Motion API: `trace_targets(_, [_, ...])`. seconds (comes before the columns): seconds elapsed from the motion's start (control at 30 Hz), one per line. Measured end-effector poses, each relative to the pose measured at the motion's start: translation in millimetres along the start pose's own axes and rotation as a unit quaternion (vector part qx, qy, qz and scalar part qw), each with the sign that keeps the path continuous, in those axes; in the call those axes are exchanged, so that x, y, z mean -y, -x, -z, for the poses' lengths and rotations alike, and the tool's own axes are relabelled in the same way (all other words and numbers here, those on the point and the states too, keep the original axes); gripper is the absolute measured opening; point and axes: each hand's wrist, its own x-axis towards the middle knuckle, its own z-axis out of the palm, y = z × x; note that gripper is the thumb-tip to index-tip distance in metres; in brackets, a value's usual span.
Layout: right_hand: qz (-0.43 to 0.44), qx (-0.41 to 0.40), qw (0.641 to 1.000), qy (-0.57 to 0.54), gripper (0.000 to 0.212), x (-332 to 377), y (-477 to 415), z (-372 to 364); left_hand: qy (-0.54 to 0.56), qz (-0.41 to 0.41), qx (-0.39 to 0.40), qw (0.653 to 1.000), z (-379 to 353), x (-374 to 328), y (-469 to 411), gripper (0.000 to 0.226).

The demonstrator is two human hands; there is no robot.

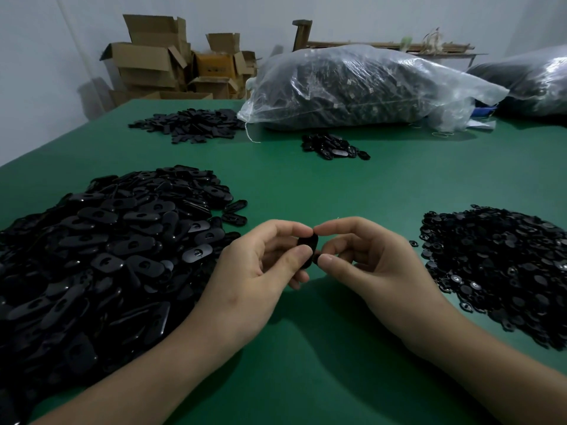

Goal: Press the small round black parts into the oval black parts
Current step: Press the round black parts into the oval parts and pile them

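Observation:
Between both hands, above the middle of the green table (306,185), is one oval black part (309,244). My left hand (264,265) pinches it between thumb and fingers. My right hand (365,259) pinches it from the right side, thumb and forefinger curled onto it. Fingers hide most of the part, and I cannot see a small round part on it. A large heap of oval black parts (101,259) lies to the left. A heap of small round black parts (497,271) lies to the right.
A small pile of black pieces (334,147) sits further back in the middle, and a pile of flat black pieces (190,124) at the back left. Two clear bags of dark parts (362,87) (534,78) lie at the back. Cardboard boxes (171,62) stand behind the table.

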Motion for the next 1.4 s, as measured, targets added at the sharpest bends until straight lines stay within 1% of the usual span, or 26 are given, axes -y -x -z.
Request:
trace_targets(0.17, [0.002, -0.004, 1.000, -0.020, 0.028, 0.0, 0.3, 0.9, 0.002, -0.005, 0.020, 1.000, 2.1, 1.3, 0.4, 0.036])
trace_targets(0.23, [-0.006, -0.006, 0.999, -0.031, 0.029, -0.7, 0.1, 1.5, -0.006, -0.010, 0.026, 1.000, 1.9, 0.5, 0.8, 0.040])
trace_targets(0.3, [-0.016, -0.005, 0.999, -0.046, 0.028, -1.2, -0.4, 1.5, -0.009, -0.013, 0.019, 1.000, 1.1, 0.7, 0.8, 0.031])
trace_targets(0.37, [-0.022, -0.003, 0.998, -0.056, 0.028, -1.5, -0.4, 1.9, -0.013, -0.015, 0.000, 1.000, 0.1, -1.0, 0.8, 0.012])
trace_targets(0.4, [-0.024, -0.003, 0.998, -0.058, 0.027, -1.1, -0.1, 2.1, -0.021, -0.017, -0.011, 1.000, 0.2, -2.2, 1.0, 0.008])
trace_targets(0.47, [-0.027, -0.004, 0.998, -0.064, 0.025, 1.2, 0.9, 2.3, -0.045, -0.018, -0.041, 0.998, 1.6, -3.4, 1.3, 0.015])
trace_targets(0.53, [-0.031, -0.012, 0.996, -0.077, 0.025, 3.4, 1.6, 2.0, -0.054, -0.014, -0.062, 0.996, 3.0, -4.5, 0.7, 0.015])
trace_targets(0.67, [-0.040, -0.020, 0.994, -0.099, 0.018, 4.9, 0.6, -0.2, -0.002, 0.010, -0.068, 0.998, 1.5, -3.7, 0.0, 0.012])
trace_targets(0.8, [-0.051, -0.021, 0.992, -0.111, 0.015, 5.2, 0.3, -0.2, -0.032, 0.028, -0.075, 0.996, 5.0, -5.8, -1.3, 0.007])
trace_targets(0.87, [-0.054, -0.022, 0.991, -0.121, 0.015, 5.9, 0.2, -0.1, -0.047, 0.041, -0.073, 0.995, 5.0, -8.4, -2.8, 0.007])
trace_targets(0.97, [-0.060, -0.020, 0.988, -0.142, 0.016, 7.2, 0.3, -0.8, -0.033, 0.087, -0.055, 0.994, 2.8, -15.3, -4.1, 0.009])
trace_targets(1.03, [-0.068, -0.020, 0.985, -0.160, 0.018, 6.9, 0.6, 0.0, 0.017, 0.129, -0.041, 0.991, 0.8, -20.8, -4.7, 0.012])
trace_targets(1.1, [-0.077, -0.022, 0.981, -0.178, 0.021, 7.7, 0.8, 0.0, 0.097, 0.164, -0.027, 0.981, -2.3, -27.2, -2.1, 0.013])
trace_targets(1.2, [-0.089, -0.029, 0.973, -0.210, 0.026, 8.6, 0.4, -0.2, 0.143, 0.181, 0.000, 0.973, -11.6, -32.0, 3.6, 0.010])
trace_targets(1.3, [-0.107, -0.034, 0.967, -0.227, 0.025, 8.2, 1.0, 1.6, 0.120, 0.184, 0.017, 0.975, -22.2, -26.9, 8.4, 0.007])
trace_targets(1.4, [-0.116, -0.038, 0.962, -0.244, 0.028, 9.5, 2.5, 2.5, 0.071, 0.159, 0.020, 0.985, -23.6, -20.3, 12.3, 0.009])
